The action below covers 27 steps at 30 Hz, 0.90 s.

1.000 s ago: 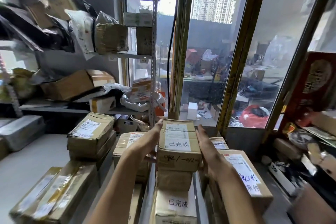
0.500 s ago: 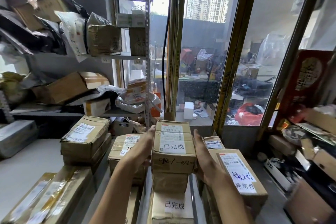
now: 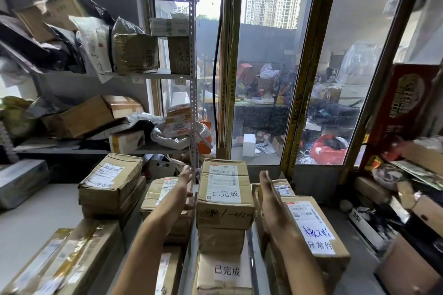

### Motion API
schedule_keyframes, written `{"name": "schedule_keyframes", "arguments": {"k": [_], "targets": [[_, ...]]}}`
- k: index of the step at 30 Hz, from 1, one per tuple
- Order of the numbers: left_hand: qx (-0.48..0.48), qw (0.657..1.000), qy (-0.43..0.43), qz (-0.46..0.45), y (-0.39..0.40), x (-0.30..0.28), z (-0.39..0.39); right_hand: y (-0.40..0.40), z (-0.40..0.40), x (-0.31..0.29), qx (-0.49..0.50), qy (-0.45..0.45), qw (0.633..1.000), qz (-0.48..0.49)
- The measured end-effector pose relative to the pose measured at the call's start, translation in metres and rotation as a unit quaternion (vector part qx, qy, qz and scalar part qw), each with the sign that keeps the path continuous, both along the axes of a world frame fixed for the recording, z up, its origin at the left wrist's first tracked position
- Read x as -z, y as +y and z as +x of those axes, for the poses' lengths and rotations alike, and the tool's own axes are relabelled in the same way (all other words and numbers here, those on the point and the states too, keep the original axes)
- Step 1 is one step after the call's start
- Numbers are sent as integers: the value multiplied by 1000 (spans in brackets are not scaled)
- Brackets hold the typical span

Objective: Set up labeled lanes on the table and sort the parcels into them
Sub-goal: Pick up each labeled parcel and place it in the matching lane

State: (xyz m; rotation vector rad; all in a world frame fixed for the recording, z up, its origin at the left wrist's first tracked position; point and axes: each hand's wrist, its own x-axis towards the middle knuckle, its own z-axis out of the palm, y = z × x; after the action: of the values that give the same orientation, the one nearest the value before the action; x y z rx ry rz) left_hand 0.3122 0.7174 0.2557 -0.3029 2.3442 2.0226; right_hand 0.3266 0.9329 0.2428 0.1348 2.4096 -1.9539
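I see a brown cardboard parcel (image 3: 224, 195) topping the middle stack, its white label printed in black characters, with black handwriting on its near face. The brown cardboard box to the right (image 3: 314, 230) carries a white label scrawled in blue ink. Far right, a dark red carton with gold lettering (image 3: 405, 100) leans. The pale grey surface (image 3: 28, 218) shows left, under grey metal shelving (image 3: 153, 75). Yellow-brown window frames (image 3: 302, 79) stand far behind.

Parcel depot: shelves (image 3: 153, 76) of parcels (image 3: 134, 54)
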Motion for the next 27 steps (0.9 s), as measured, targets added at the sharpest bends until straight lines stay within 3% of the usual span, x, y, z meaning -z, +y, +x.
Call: {"name": "schedule_keyframes", "arguments": {"k": [4,8,12,14,17,20,27], "targets": [[-34,999,25,21,-12,1,4,-3,14,-25,17,118,982,148],[-86,992,88,2,-27,-4,28,-24,9,-46,16,228,931,284],[-146,970,130,-146,-60,-3,61,-82,2,-66,-45,337,872,352],[-232,930,115,-263,-87,0,87,-130,1,-70,-118,369,851,354],[-295,873,74,-381,-132,4,125,-203,7,-55,-225,367,827,362],[-331,838,21,-433,-189,12,164,-265,20,-24,-297,350,812,359],[-357,791,-43,-495,-316,37,228,-375,40,38,-371,334,753,427]]}}
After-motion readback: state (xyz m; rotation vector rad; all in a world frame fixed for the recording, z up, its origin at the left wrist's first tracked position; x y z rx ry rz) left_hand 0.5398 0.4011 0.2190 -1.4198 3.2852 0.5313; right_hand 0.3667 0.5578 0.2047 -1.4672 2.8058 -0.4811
